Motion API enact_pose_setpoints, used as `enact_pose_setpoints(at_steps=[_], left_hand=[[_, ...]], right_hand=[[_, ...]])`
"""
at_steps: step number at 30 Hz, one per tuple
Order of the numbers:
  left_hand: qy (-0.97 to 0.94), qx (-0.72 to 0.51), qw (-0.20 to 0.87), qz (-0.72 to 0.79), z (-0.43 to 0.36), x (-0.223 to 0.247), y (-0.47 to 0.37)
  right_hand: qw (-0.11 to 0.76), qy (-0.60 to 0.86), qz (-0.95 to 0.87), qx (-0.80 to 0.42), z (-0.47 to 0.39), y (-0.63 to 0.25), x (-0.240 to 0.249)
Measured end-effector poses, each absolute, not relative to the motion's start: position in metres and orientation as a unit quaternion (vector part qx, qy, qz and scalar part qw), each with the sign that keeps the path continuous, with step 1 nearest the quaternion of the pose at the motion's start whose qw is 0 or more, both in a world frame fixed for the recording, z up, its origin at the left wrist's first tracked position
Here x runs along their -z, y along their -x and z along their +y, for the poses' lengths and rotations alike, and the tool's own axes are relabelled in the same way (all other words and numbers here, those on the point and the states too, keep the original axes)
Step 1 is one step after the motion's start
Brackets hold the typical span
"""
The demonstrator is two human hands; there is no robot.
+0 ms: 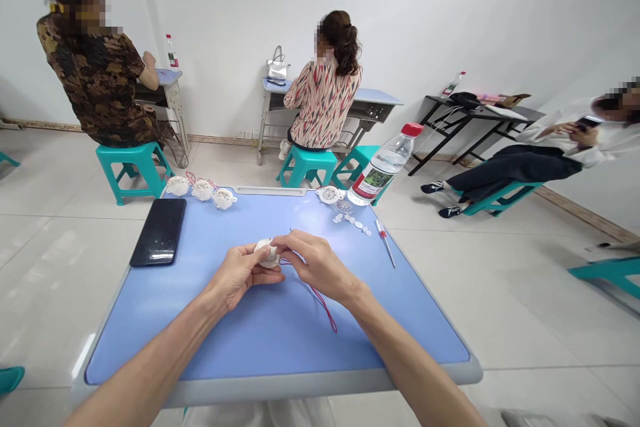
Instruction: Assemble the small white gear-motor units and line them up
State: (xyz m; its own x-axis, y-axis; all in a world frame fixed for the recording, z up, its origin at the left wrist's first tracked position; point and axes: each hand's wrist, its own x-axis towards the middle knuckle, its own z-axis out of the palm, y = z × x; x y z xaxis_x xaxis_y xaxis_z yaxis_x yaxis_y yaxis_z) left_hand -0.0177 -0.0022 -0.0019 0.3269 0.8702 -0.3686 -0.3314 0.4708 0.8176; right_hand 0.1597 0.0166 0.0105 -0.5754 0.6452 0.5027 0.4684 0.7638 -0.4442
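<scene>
My left hand [239,275] grips a small round white housing [267,252] above the middle of the blue desk. Closed at the fingertips, my right hand [315,261] works at the housing's right side; whatever it pinches is hidden by the fingers. A red wire loop [326,310] trails below my right hand. Three similar white housings [202,190] with red wires sit at the far left edge, and another open housing [329,195] lies at the far right. Small white plastic pieces, possibly gears [350,219], are scattered near it.
A black phone [159,232] lies on the left of the desk [225,347]. A water bottle [383,165] stands at the far right corner, with a screwdriver [385,242] nearer me. Several people sit on teal stools [131,167] beyond, some at other desks.
</scene>
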Motion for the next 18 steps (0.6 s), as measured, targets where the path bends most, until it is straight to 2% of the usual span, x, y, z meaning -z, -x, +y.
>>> enact_pose_setpoints(at_steps=[18], left_hand=[[-0.321, -0.412, 0.745, 0.414, -0.002, 0.0056, 0.0183]], right_hand=[[0.361, 0.341, -0.841, -0.216, 0.0219, -0.16, -0.0057]])
